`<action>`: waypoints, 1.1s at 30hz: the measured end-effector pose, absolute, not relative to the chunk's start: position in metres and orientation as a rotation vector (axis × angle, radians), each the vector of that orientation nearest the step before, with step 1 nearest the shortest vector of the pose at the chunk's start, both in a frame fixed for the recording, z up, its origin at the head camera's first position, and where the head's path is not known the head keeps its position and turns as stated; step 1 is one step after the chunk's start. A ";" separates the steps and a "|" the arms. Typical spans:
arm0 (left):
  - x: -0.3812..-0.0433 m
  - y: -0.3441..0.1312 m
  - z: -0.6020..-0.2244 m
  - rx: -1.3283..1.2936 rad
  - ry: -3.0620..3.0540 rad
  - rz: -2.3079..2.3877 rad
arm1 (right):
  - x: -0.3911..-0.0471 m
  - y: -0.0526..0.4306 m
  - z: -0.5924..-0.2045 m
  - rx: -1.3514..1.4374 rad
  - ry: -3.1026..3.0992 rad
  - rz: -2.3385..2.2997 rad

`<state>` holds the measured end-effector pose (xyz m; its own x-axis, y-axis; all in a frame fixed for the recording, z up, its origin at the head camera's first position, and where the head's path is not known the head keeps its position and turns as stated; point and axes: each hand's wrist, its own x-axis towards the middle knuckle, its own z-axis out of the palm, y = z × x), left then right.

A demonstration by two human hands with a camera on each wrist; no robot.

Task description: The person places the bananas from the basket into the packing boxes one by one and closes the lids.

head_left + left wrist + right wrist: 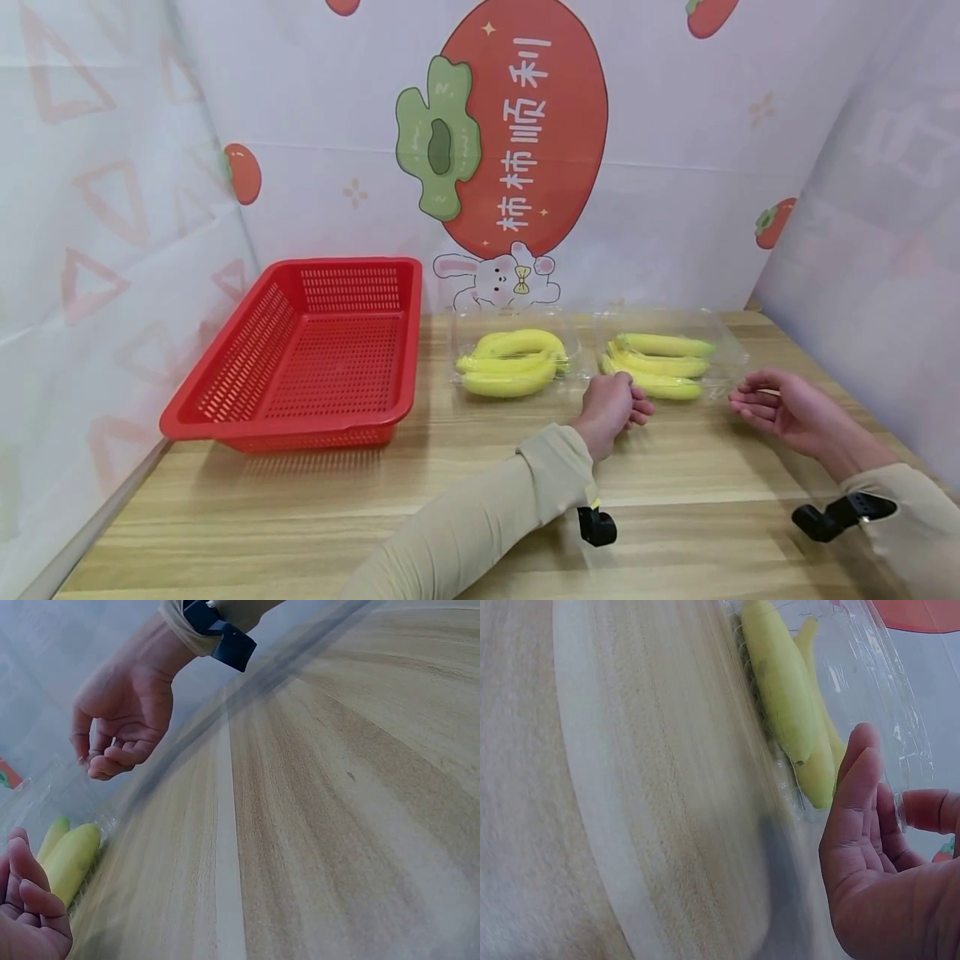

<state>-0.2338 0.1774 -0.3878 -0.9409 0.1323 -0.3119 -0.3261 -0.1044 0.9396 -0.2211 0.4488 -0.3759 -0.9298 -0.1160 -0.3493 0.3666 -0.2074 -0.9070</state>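
A clear plastic box with several yellow, green-tipped bananas inside stands between my two hands. My left hand is at its front left corner, fingers loosely bent, overlapping the box edge in the head view. On the other side, my right hand has its fingertips close to the front right corner, palm turned inward and fingers loosely curved. In the right wrist view, the thumb and fingers lie around the clear box edge; I cannot tell whether they grip it.
Left of this box is a second clear box with more bananas. A red perforated basket stands on the wooden table at the left. Printed cloth walls enclose the back and sides.
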 end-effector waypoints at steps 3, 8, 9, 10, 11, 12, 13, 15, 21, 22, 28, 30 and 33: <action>-0.235 0.177 -0.389 -0.215 1.862 2.133 | -0.222 0.448 -0.377 0.286 1.740 -2.230; -0.238 0.178 -0.390 -0.236 1.814 2.173 | -0.225 0.447 -0.377 0.280 1.801 -2.213; -0.238 0.179 -0.391 -0.237 1.801 2.179 | -0.226 0.447 -0.377 0.280 1.816 -2.204; -0.239 0.179 -0.392 -0.244 1.791 2.184 | -0.226 0.447 -0.377 0.278 1.827 -2.194; -0.240 0.179 -0.392 -0.249 1.787 2.184 | -0.227 0.447 -0.377 0.277 1.832 -2.189; -0.240 0.179 -0.392 -0.252 1.788 2.183 | -0.227 0.448 -0.377 0.283 1.839 -2.184; -0.240 0.179 -0.392 -0.253 1.788 2.180 | -0.227 0.448 -0.377 0.288 1.844 -2.180; -0.240 0.178 -0.392 -0.254 1.802 2.168 | -0.226 0.448 -0.377 0.299 1.847 -2.180; -0.238 0.177 -0.390 -0.268 1.895 2.105 | -0.225 0.448 -0.378 0.307 1.835 -2.201; -0.237 0.177 -0.389 -0.271 1.909 2.096 | -0.225 0.448 -0.378 0.306 1.830 -2.201; -0.234 0.171 -0.390 -0.259 2.005 2.027 | -0.223 0.455 -0.378 0.318 1.782 -2.192; -0.231 0.167 -0.390 -0.230 2.075 1.974 | -0.222 0.458 -0.376 0.319 1.796 -2.171; -0.225 0.157 -0.388 -0.119 2.199 1.868 | -0.220 0.463 -0.373 0.326 1.873 -2.117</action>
